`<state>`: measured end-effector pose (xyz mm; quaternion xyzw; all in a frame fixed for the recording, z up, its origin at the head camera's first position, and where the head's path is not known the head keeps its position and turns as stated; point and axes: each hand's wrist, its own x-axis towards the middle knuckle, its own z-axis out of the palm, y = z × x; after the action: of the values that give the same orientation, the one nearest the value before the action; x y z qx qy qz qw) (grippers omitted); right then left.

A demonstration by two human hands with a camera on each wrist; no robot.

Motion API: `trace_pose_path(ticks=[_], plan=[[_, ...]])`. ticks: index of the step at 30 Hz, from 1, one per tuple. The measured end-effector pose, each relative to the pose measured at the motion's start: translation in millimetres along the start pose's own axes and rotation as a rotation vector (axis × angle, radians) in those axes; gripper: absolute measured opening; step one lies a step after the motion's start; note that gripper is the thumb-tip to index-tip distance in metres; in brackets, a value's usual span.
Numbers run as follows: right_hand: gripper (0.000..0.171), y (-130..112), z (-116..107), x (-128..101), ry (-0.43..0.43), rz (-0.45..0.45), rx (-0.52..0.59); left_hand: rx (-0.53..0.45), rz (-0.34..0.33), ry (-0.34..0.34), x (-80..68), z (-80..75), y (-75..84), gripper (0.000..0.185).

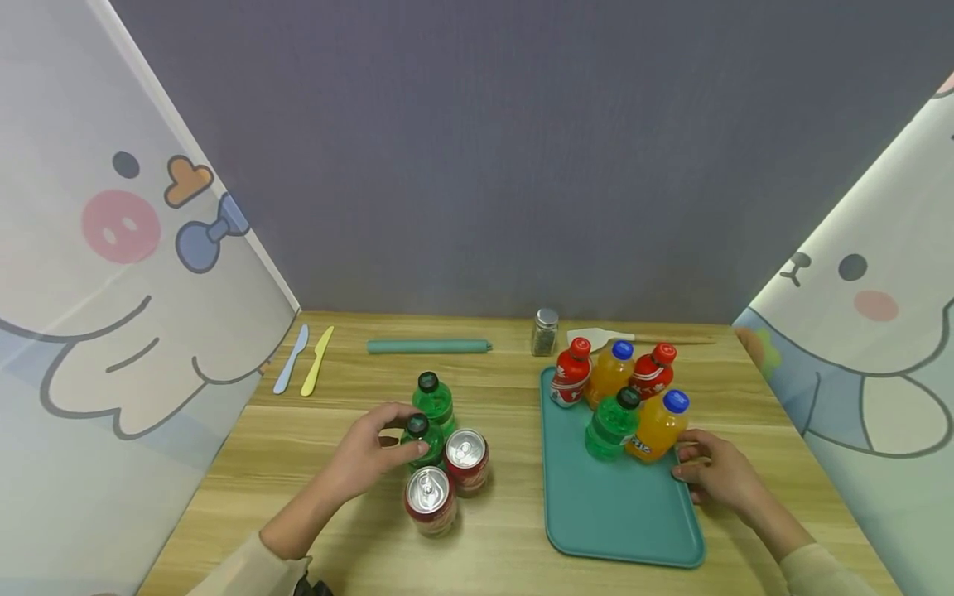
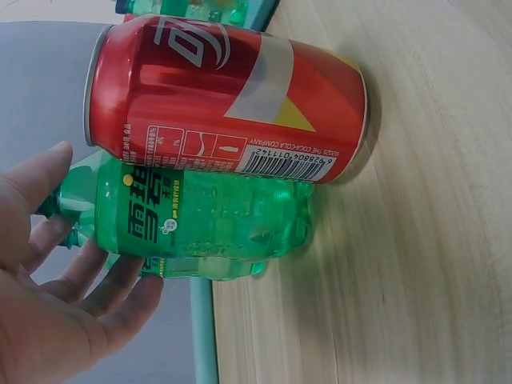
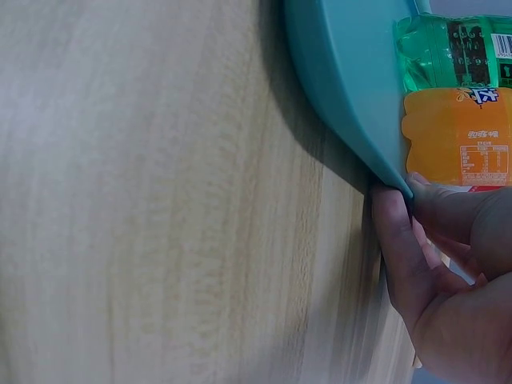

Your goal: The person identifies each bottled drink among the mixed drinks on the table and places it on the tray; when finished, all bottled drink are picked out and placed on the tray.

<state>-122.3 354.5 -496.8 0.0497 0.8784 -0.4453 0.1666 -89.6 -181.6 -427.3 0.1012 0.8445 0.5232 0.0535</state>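
Front red can [image 1: 431,499] sits close, so I'd wrap my left hand [image 1: 370,456] tighter round the green bottle [image 1: 420,439] it cups and lift straight, right hand [image 1: 717,473] pinching the tray [image 1: 619,513] rim.

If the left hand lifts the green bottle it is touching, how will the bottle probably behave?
The green bottle looks full, so probably fairly heavy for its size. Its smooth plastic may slip under the left hand. It is tall and narrow, tight beside a red can, so a careless pull might tip it or knock the can.
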Motion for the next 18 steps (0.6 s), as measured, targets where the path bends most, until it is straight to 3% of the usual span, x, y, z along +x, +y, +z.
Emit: trace_pose_path(ticks=[7,18], plan=[[0.062,-3.1,0.5,-1.5,-0.004,0.008,0.011,-0.043,0.014,0.009,1.4,0.5,-3.3,0.034],[0.06,-1.5,0.0,-0.5,0.003,-0.003,-0.001,0.011,0.036,0.061,2.7,-3.6,-6.5,0.034]])
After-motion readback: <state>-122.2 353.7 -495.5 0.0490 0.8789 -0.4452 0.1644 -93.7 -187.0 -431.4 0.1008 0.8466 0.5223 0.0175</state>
